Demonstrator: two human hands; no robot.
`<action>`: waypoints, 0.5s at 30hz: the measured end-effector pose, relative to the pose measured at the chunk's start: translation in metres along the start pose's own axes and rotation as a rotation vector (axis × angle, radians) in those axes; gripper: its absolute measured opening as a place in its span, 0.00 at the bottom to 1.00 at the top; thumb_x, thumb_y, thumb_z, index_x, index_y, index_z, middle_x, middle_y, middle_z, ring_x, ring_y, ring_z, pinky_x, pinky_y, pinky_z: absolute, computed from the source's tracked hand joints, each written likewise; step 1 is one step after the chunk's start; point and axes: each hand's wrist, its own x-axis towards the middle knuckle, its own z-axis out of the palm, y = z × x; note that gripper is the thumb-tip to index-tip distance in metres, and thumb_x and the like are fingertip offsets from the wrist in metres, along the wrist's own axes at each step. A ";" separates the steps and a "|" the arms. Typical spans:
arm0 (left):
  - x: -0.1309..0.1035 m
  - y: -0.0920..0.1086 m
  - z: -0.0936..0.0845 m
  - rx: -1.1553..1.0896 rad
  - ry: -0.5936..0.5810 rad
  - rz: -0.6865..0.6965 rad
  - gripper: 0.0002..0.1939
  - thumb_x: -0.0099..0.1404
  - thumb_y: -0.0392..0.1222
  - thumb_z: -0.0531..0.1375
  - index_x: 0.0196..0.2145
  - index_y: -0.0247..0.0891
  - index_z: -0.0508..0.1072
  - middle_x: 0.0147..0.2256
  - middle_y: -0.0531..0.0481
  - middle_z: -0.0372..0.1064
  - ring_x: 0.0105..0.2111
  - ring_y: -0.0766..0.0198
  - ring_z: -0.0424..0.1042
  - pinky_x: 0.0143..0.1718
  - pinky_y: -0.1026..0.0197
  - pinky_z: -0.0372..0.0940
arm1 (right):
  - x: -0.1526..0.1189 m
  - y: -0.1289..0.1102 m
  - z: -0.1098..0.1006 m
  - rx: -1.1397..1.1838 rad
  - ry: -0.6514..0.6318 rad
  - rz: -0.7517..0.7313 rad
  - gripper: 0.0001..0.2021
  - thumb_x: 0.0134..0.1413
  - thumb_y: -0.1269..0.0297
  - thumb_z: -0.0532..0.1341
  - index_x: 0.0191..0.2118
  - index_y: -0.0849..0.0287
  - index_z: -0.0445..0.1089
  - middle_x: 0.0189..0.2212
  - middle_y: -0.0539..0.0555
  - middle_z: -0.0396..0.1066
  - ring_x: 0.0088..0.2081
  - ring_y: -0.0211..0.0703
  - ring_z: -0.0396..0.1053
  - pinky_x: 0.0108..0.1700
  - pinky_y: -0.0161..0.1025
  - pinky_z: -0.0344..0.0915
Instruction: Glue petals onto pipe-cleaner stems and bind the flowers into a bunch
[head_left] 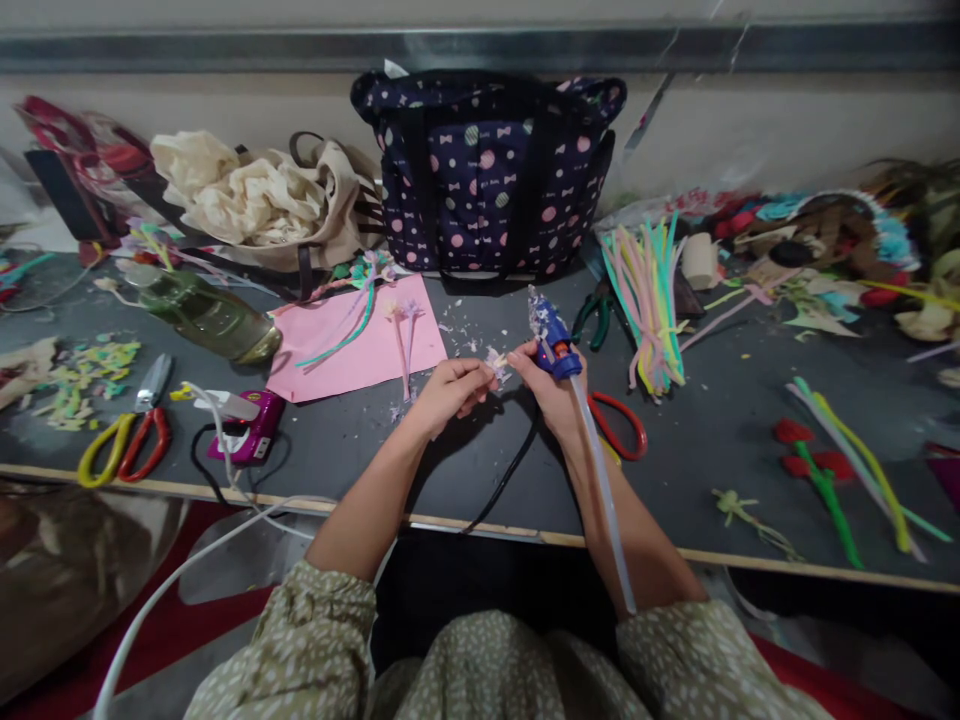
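Near the middle of the dark table (495, 470), my left hand (456, 393) pinches a small pale lilac and cream piece (496, 366). My right hand (551, 385) is closed round a blue glue gun (551, 340), and its thumb and finger also meet the small piece. A long translucent glue stick (607, 500) sticks out of the gun over my right forearm. The gun's tip points away and is covered with pale bits. Lilac and white scraps lie on the table beyond my hands.
Behind stands a patterned bag (495, 190). Pink paper (352, 340) with flower stems, a green bottle (202, 310), scissors (135, 420) and a magenta power adapter (251, 425) lie left. Green pliers (596, 315), red-handled scissors (630, 425), pipe cleaners (649, 310) and red flowers (814, 460) lie right.
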 end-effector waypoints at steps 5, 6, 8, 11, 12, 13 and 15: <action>-0.001 0.000 -0.001 0.014 -0.005 0.015 0.13 0.60 0.49 0.60 0.29 0.35 0.72 0.20 0.56 0.60 0.13 0.78 0.50 0.14 0.69 0.42 | -0.001 -0.004 0.000 -0.086 -0.008 -0.068 0.09 0.47 0.60 0.68 0.31 0.56 0.69 0.27 0.47 0.71 0.28 0.37 0.66 0.35 0.38 0.65; -0.001 0.000 -0.001 0.016 -0.008 0.015 0.13 0.60 0.49 0.60 0.29 0.35 0.71 0.20 0.56 0.60 0.13 0.78 0.49 0.14 0.70 0.41 | -0.001 -0.005 0.000 -0.094 -0.011 -0.074 0.09 0.47 0.61 0.68 0.31 0.56 0.69 0.27 0.47 0.71 0.28 0.37 0.66 0.35 0.38 0.65; -0.001 0.001 0.000 0.025 -0.010 0.009 0.12 0.60 0.48 0.60 0.28 0.35 0.71 0.20 0.56 0.59 0.13 0.78 0.49 0.14 0.70 0.40 | -0.001 -0.005 0.000 -0.095 -0.013 -0.084 0.09 0.48 0.60 0.67 0.31 0.56 0.68 0.27 0.47 0.71 0.29 0.37 0.67 0.36 0.39 0.65; -0.001 0.002 0.000 0.045 -0.008 0.009 0.13 0.60 0.48 0.60 0.28 0.34 0.71 0.20 0.56 0.58 0.13 0.79 0.48 0.15 0.69 0.39 | -0.002 -0.005 0.000 -0.098 -0.024 -0.099 0.09 0.48 0.60 0.67 0.31 0.55 0.67 0.28 0.47 0.71 0.29 0.38 0.67 0.36 0.39 0.65; -0.001 0.002 0.000 0.052 -0.007 0.013 0.13 0.60 0.48 0.60 0.28 0.34 0.71 0.20 0.56 0.58 0.13 0.78 0.48 0.15 0.69 0.39 | -0.002 -0.005 0.000 -0.107 -0.026 -0.103 0.09 0.48 0.60 0.67 0.31 0.55 0.67 0.28 0.47 0.71 0.29 0.38 0.67 0.36 0.39 0.65; -0.001 0.002 0.000 0.058 -0.006 0.017 0.13 0.60 0.48 0.59 0.28 0.34 0.71 0.20 0.56 0.58 0.13 0.78 0.49 0.15 0.69 0.39 | -0.002 -0.005 0.000 -0.118 -0.026 -0.106 0.09 0.48 0.59 0.67 0.31 0.55 0.67 0.27 0.47 0.71 0.29 0.38 0.67 0.35 0.39 0.65; -0.002 0.002 0.000 0.069 -0.001 0.021 0.13 0.60 0.48 0.59 0.28 0.34 0.72 0.20 0.56 0.59 0.13 0.78 0.49 0.15 0.69 0.39 | -0.002 -0.006 0.000 -0.143 -0.026 -0.111 0.09 0.48 0.59 0.66 0.31 0.54 0.67 0.27 0.47 0.71 0.28 0.37 0.66 0.35 0.39 0.65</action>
